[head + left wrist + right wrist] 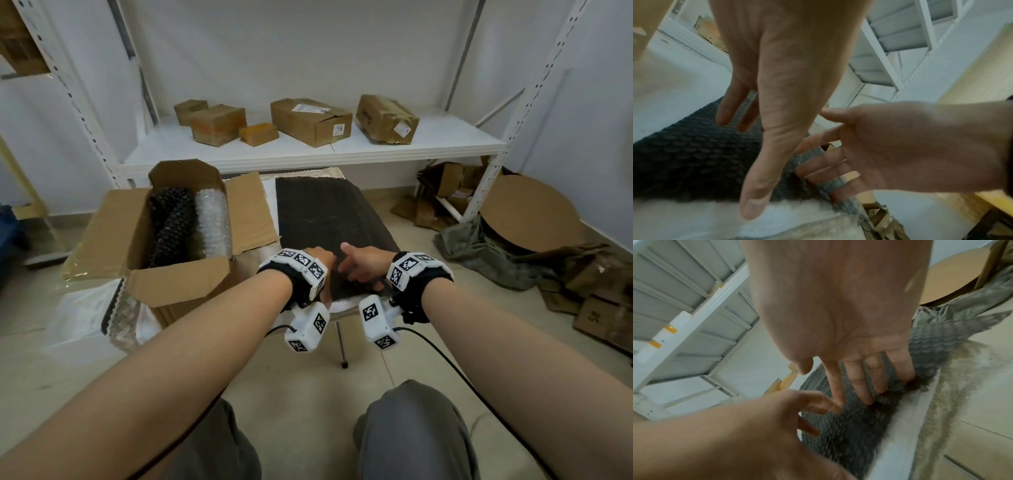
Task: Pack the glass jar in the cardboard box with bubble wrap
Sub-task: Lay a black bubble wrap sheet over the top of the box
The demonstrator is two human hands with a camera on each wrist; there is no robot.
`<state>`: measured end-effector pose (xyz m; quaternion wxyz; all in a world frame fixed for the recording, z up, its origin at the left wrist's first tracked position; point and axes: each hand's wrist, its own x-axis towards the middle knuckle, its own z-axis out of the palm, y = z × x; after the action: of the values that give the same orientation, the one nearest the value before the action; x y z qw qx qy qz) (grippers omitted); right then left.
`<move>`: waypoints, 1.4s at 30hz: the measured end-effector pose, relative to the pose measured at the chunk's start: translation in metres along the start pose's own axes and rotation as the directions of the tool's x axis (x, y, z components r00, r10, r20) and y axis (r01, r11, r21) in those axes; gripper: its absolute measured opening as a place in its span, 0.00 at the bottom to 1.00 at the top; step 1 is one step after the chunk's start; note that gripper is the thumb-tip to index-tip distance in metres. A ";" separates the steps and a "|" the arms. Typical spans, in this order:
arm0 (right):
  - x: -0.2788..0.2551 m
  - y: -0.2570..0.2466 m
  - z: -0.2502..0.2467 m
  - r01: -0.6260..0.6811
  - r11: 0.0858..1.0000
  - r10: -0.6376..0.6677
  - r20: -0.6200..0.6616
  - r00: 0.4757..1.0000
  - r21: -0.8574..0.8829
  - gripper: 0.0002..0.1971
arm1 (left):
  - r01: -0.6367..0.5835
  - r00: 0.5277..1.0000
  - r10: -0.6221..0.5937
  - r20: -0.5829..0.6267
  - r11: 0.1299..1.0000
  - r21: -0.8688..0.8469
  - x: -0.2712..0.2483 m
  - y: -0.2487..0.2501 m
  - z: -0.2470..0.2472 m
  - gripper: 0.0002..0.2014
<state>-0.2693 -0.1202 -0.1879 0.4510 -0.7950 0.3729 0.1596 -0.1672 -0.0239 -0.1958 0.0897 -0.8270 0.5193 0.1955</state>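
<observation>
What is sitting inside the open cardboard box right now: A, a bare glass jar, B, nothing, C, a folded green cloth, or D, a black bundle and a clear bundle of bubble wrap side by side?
D: the head view shows a black bubble wrap bundle beside a clear one inside the open cardboard box.

Wrapped rolls [191, 222] fill the cardboard box [178, 284]; shelf [308, 150] bounds the far side.

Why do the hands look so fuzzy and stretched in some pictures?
Head view: sharp, softly lit, though the shelf posts bow from the wide lens. Left wrist view: the left hand looms huge and smeared. Right wrist view: the right hand and black bubble wrap blur.
</observation>
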 end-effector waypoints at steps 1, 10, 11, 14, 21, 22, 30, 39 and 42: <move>-0.001 0.000 -0.001 -0.002 1.000 0.002 0.017 1.000 -0.009 0.35 | -0.009 1.000 0.009 0.006 1.000 0.022 0.001 -0.001 0.004 0.40; -0.002 0.007 0.002 0.003 0.999 -0.002 -0.021 1.000 0.037 0.31 | -0.026 0.999 0.027 -0.031 0.999 0.023 0.002 -0.004 0.008 0.18; -0.001 0.008 0.003 0.009 0.999 -0.008 -0.032 0.999 0.052 0.30 | -0.025 0.999 0.025 -0.043 1.000 0.002 0.001 -0.005 0.007 0.13; 0.004 0.014 0.006 0.041 0.996 -0.031 -0.128 0.991 0.074 0.23 | 0.010 0.994 -0.011 -0.110 1.000 -0.008 0.002 -0.007 0.012 0.07; 0.011 0.030 0.002 0.211 0.936 0.045 -0.693 0.720 0.280 0.10 | 0.056 0.957 -0.106 -0.269 0.981 -0.188 0.002 -0.013 0.023 0.11; 0.008 0.031 0.000 0.221 0.927 0.087 -0.745 0.661 0.304 0.10 | 0.063 0.953 -0.131 -0.274 0.967 -0.246 0.002 -0.015 0.023 0.12; -0.004 0.041 -0.005 0.502 0.692 0.288 -0.836 0.467 0.519 0.11 | -0.084 0.895 -0.232 -0.382 0.752 -0.654 0.006 -0.028 0.033 0.13; 0.011 0.057 0.017 0.620 0.582 0.189 -0.829 0.526 0.526 0.36 | -0.336 0.905 0.015 -0.426 0.641 -0.690 -0.006 -0.045 0.060 0.07; 0.011 0.059 0.015 0.647 0.587 0.152 -0.851 0.502 0.486 0.39 | -0.334 0.923 0.057 -0.380 0.606 -0.722 -0.008 -0.050 0.071 0.06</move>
<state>-0.3040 -0.1306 -0.2377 0.5282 -0.5462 0.4319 -0.4859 -0.1416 0.0303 -0.2597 -0.3819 -0.7414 0.4800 0.2722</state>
